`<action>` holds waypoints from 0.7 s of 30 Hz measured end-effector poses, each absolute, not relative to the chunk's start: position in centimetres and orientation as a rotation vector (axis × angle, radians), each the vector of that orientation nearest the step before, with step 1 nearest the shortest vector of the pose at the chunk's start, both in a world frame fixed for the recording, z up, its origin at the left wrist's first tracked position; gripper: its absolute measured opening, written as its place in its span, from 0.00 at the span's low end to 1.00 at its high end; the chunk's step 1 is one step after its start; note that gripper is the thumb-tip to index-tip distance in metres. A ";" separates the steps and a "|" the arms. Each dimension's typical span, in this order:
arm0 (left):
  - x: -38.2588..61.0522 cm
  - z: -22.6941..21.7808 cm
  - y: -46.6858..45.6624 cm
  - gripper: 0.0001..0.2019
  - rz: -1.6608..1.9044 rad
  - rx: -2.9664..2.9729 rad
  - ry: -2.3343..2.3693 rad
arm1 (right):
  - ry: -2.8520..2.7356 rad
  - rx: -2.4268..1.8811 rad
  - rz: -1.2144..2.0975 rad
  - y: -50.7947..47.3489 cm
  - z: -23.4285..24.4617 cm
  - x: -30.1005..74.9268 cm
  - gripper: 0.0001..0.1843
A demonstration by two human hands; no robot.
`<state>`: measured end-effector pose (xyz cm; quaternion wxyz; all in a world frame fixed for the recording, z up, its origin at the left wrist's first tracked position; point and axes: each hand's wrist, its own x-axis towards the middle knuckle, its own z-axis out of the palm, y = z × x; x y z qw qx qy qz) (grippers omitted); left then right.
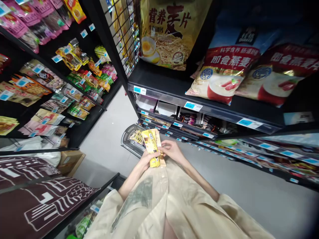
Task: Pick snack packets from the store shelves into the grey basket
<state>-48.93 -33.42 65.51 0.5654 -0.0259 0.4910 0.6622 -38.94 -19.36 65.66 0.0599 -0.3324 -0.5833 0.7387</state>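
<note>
Close to my body, my left hand (147, 158) is closed around a yellow snack packet (150, 141), its thumb lying across the front. Behind and to the right of that packet shows a second, paler beige packet (158, 136). My right hand (170, 149) pinches at the right edge of these packets with bent fingers; exactly what lies between its fingertips is partly hidden. Beyond the hands, a dark grey shopping basket (126, 139) with holes in its rim stands low down, with a yellow patterned packet (137, 136) in it.
At the right, a black shelf (159, 81) holds a gold cereal bag (171, 36) and red-and-blue oatmeal bags (224, 66). Hanging snack bags (72, 54) fill the left rack. A cardboard box (69, 162) sits at lower left, beside a brown printed panel (45, 196). Grey floor (99, 132) runs between.
</note>
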 end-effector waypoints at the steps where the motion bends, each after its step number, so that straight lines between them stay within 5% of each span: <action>1: -48.9 65.7 -33.3 0.29 1.556 -0.063 1.142 | -1.764 -1.008 2.221 -19.3 65.6 -38.9 0.25; 11: -48.5 66.7 -31.9 0.35 1.498 -0.132 1.087 | -1.884 -0.906 1.881 -18.7 65.5 -38.5 0.20; 17: -47.3 65.8 -31.2 0.26 1.484 -0.151 1.119 | -1.975 -0.704 2.105 -16.7 66.9 -37.5 0.23; 21: -47.0 66.4 -30.5 0.22 1.445 -0.072 1.188 | -2.050 -0.796 1.861 -15.4 69.3 -38.2 0.20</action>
